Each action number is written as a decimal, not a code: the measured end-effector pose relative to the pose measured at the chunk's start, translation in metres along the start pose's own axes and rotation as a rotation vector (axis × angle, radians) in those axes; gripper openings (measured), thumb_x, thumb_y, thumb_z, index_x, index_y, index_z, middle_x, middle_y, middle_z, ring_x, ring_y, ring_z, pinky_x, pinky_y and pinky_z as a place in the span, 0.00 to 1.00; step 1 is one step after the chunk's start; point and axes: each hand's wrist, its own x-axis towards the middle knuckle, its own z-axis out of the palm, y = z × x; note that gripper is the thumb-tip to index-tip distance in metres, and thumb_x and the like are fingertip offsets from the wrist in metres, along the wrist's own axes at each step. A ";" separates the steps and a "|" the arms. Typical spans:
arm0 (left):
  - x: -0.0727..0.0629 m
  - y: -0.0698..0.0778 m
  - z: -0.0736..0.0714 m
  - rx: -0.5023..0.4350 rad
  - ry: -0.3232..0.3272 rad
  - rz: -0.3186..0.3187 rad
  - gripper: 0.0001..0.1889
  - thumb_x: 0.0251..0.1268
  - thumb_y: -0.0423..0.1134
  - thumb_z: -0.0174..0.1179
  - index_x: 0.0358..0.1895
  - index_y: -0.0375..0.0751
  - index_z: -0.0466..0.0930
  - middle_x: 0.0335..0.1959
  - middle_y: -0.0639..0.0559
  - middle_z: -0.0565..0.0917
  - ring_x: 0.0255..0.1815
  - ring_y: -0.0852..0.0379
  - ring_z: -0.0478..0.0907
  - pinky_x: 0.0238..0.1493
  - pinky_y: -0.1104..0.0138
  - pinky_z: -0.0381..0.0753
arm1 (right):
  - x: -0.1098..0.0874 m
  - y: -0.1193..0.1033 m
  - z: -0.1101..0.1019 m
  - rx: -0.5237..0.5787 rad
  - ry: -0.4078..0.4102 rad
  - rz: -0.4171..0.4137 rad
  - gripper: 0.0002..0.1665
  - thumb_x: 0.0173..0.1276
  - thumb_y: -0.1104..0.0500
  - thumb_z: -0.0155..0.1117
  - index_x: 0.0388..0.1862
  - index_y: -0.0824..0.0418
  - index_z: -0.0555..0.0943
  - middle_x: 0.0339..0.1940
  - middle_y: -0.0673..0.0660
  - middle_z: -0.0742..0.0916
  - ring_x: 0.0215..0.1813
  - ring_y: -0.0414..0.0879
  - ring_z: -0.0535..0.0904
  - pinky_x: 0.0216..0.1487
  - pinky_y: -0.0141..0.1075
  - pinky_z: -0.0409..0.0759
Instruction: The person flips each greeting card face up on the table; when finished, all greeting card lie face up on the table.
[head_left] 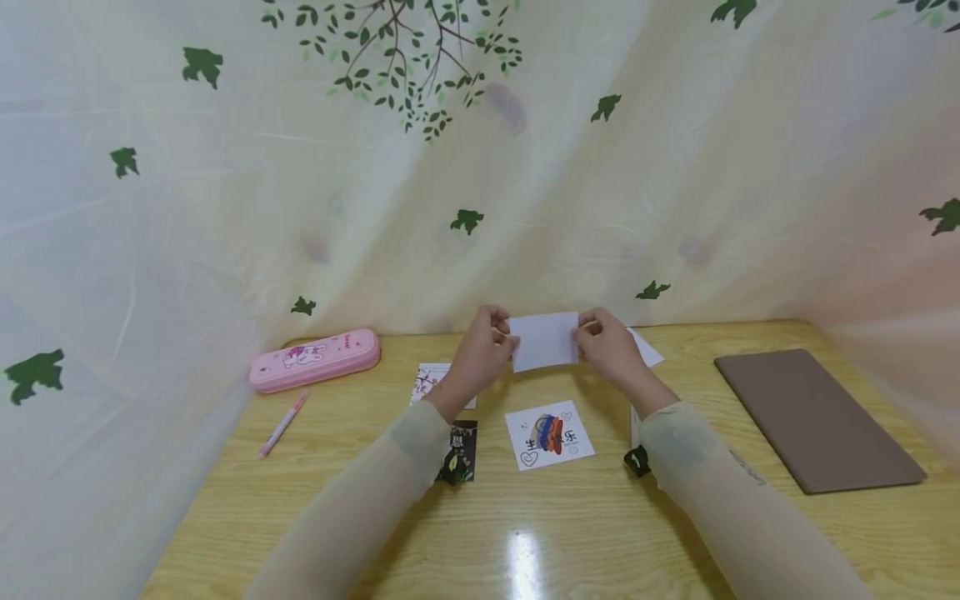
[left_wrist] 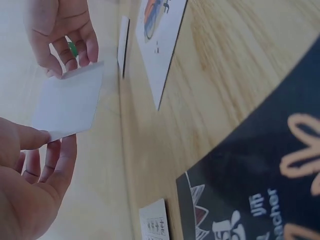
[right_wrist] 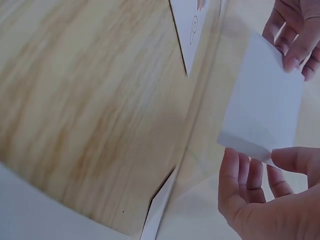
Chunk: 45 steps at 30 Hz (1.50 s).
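Observation:
A blank white card (head_left: 546,342) is held up above the far part of the table, its edge tilted slightly. My left hand (head_left: 480,354) pinches one side between thumb and fingers. On the opposite side, my right hand (head_left: 606,348) pinches it the same way. The left wrist view shows the plain face of the card (left_wrist: 67,102) between both hands; the right wrist view shows a narrow strip bent along the edge of the card (right_wrist: 260,95) by my right thumb. Below lies a square card with a colourful drawing and writing (head_left: 549,435).
A floral card (head_left: 427,379) and a black card (head_left: 467,454) lie by my left forearm, partly covered. Another white card (head_left: 647,347) sits behind my right hand. A pink pencil case (head_left: 315,360) and a pen (head_left: 283,423) are at left, a flat brown board (head_left: 817,421) at right.

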 end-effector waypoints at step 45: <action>-0.026 0.018 -0.018 0.198 0.066 0.435 0.07 0.80 0.30 0.59 0.55 0.38 0.77 0.53 0.44 0.82 0.57 0.48 0.84 0.64 0.60 0.88 | -0.014 -0.014 -0.017 0.315 -0.213 0.070 0.33 0.91 0.48 0.39 0.77 0.72 0.70 0.70 0.71 0.79 0.48 0.38 0.85 0.62 0.36 0.88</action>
